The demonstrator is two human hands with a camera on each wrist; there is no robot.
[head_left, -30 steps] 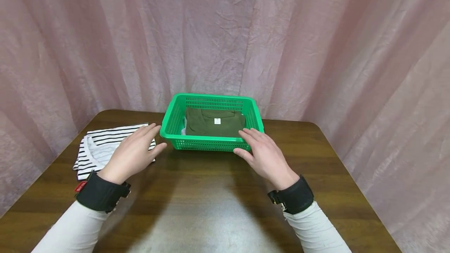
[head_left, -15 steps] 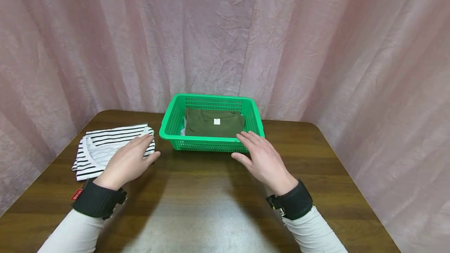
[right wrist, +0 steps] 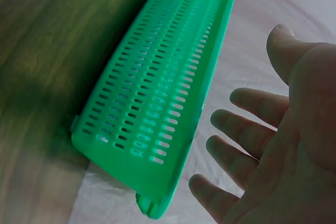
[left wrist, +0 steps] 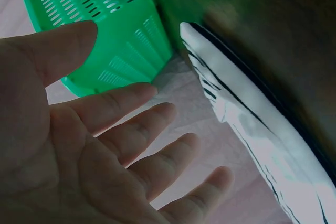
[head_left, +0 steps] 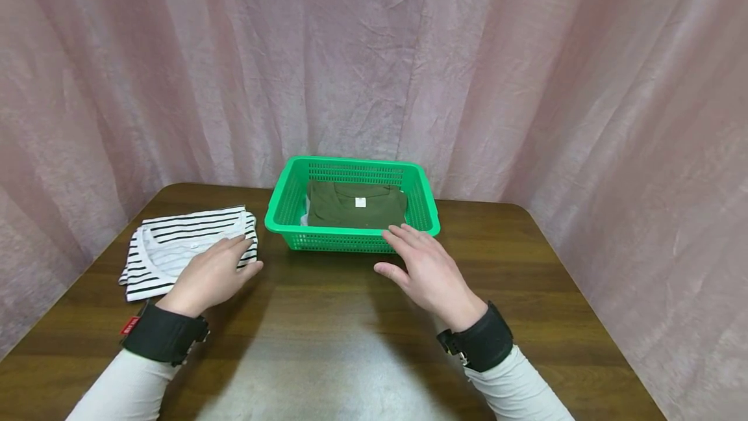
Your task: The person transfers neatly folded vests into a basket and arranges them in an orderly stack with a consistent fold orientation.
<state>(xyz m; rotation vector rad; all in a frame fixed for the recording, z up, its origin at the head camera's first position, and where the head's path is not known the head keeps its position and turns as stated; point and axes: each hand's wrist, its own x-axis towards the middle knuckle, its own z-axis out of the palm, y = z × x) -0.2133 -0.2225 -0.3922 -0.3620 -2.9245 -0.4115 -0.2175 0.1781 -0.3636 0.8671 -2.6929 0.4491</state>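
Observation:
My left hand (head_left: 211, 276) hovers with relaxed, spread fingers above the near right part of a folded striped shirt (head_left: 175, 239), white with black lines. In the left wrist view a gap shows between the fingers and the striped shirt (left wrist: 262, 129). My right hand (head_left: 429, 271) is held in front of the near right side of a green plastic basket (head_left: 345, 231), fingers extended and holding nothing. Seen from the right wrist, the fingers stand apart from the basket (right wrist: 152, 77). Inside the basket lies a folded olive-green shirt (head_left: 356, 210) with a white neck label.
Under everything is a brown wood-grain table (head_left: 327, 317). A pink curtain (head_left: 362, 57) hangs behind the table and along its sides. A bit of pale cloth (head_left: 304, 218) peeks out at the left of the olive shirt in the basket.
My left hand has drawn back and left from near the basket's corner to over the striped shirt. The right hand has shifted slightly toward me and left. Basket and shirts look nearly unmoved.

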